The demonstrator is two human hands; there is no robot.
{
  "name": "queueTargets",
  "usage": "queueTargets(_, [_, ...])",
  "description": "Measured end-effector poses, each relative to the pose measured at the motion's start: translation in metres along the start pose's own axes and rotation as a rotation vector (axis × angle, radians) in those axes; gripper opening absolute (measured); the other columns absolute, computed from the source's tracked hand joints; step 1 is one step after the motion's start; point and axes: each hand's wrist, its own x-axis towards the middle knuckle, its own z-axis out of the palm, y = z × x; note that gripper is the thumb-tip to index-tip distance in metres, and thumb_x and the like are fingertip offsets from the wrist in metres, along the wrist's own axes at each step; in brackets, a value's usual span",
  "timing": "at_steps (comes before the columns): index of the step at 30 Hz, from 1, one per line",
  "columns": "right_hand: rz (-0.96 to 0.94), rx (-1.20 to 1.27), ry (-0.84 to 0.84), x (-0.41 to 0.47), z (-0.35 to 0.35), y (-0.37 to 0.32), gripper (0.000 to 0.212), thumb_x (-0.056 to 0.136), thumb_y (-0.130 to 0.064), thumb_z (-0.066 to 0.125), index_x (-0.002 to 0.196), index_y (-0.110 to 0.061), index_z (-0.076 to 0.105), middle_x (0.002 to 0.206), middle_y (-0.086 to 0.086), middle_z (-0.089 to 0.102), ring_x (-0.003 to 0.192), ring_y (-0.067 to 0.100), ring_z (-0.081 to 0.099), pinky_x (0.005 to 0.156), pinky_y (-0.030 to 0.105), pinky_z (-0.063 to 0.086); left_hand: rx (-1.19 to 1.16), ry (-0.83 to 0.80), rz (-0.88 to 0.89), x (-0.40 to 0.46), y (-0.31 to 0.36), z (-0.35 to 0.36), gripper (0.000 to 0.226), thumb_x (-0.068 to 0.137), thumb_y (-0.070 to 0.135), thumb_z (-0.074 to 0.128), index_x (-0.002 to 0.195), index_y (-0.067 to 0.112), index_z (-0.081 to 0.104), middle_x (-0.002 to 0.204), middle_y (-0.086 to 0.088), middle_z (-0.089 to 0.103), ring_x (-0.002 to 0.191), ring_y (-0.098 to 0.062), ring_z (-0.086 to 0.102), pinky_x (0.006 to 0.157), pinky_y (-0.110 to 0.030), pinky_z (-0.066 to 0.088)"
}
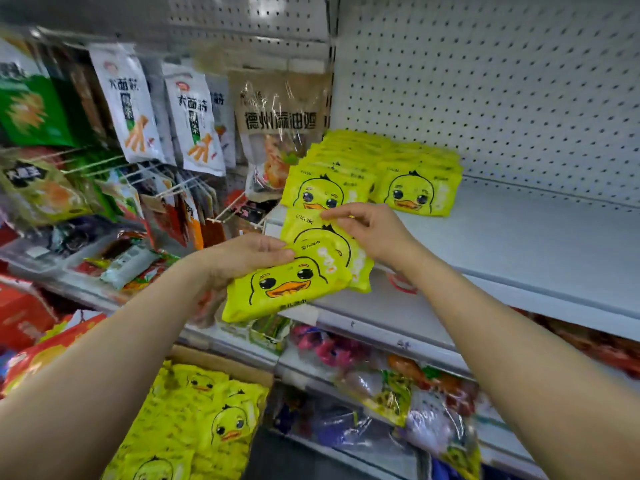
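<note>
Yellow packet rows (415, 188) already stand beyond our fingers; our left hand (242, 259) grips a bundle (287, 289), our right hand (375, 233) pinches its rear packet (304, 225), a box (225, 367) below holds more

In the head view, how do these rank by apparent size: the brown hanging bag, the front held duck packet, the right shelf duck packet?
1. brown bag
2. front held packet
3. shelf packet
The two packets seem the same kind; nearness enlarges the held one.

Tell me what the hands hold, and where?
The left hand grips the front duck packet by its top-left edge; the right hand pinches the back duck packet by its top edge.
</note>
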Motion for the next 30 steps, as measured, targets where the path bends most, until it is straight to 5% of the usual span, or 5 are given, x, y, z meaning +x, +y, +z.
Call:
queueTargets(9, [0.073, 0.221, 0.159, -0.038, -0.082, 0.018, 0.046, 0.062, -0.038, 0.09, 0.105, -0.033, 0.074, 0.122, -0.008, 0.066, 0.123, 0.013, 0.055, 0.107, 0.041, 0.045, 0.008, -0.017, -0.138, 0.038, 0.064, 0.046, 0.104, 0.046, 0.062, 0.089, 0.132, 0.015, 0.054, 0.129, -0.007, 0.063, 0.116, -0.023, 0.06, 0.106, -0.052, 0.041])
queueTargets(16, [0.141, 0.236, 0.329, -0.064, -0.157, 0.029, 0.088, 0.06, -0.021, 0.092, 0.137, -0.032, 0.051, 0.126, 0.001, 0.063, 0.114, 0.019, 0.062, 0.09, 0.039, 0.056, 0.175, -0.126, -0.201, 0.079, 0.118, 0.094, 0.055, 0.079, 0.016, 0.077, 0.129, 0.009, 0.056, 0.123, -0.01, 0.066, 0.109, -0.027, 0.066, 0.093, -0.045, 0.054])
queueTargets(22, [0.181, 0.139, 0.504, -0.089, -0.203, 0.024, 0.031, 0.071, -0.007, 0.084, 0.097, -0.017, 0.07, 0.091, 0.004, 0.075, 0.075, 0.02, 0.071, 0.064, 0.038, 0.058, 0.56, 0.026, -0.115, 0.13, 0.148, 0.103, 0.038, 0.074, 0.031, 0.082, 0.106, 0.018, 0.067, 0.109, 0.003, 0.069, 0.103, -0.017, 0.064, 0.097, -0.032, 0.046])
queueTargets(26, [0.194, 0.053, 0.594, -0.102, -0.225, 0.018, 0.03, 0.071, -0.01, 0.085, 0.089, -0.025, 0.067, 0.084, -0.002, 0.071, 0.065, 0.012, 0.068, 0.051, 0.028, 0.056, 0.704, 0.093, -0.106, 0.171, 0.153, 0.089, 0.052, 0.066, 0.041, 0.086, 0.102, 0.009, 0.066, 0.111, -0.008, 0.066, 0.104, -0.026, 0.058, 0.089, -0.034, 0.043])
queueTargets(30, [0.227, 0.021, 0.624, -0.106, -0.236, 0.021, 0.032, 0.068, -0.012, 0.087, 0.092, -0.026, 0.069, 0.092, 0.003, 0.073, 0.078, 0.02, 0.07, 0.068, 0.034, 0.058, 0.832, 0.118, -0.102, 0.202, 0.157, 0.075, 0.085, 0.071, 0.039, 0.084, 0.141, 0.008, 0.046, 0.142, -0.005, 0.049, 0.128, -0.025, 0.049, 0.105, -0.037, 0.042])
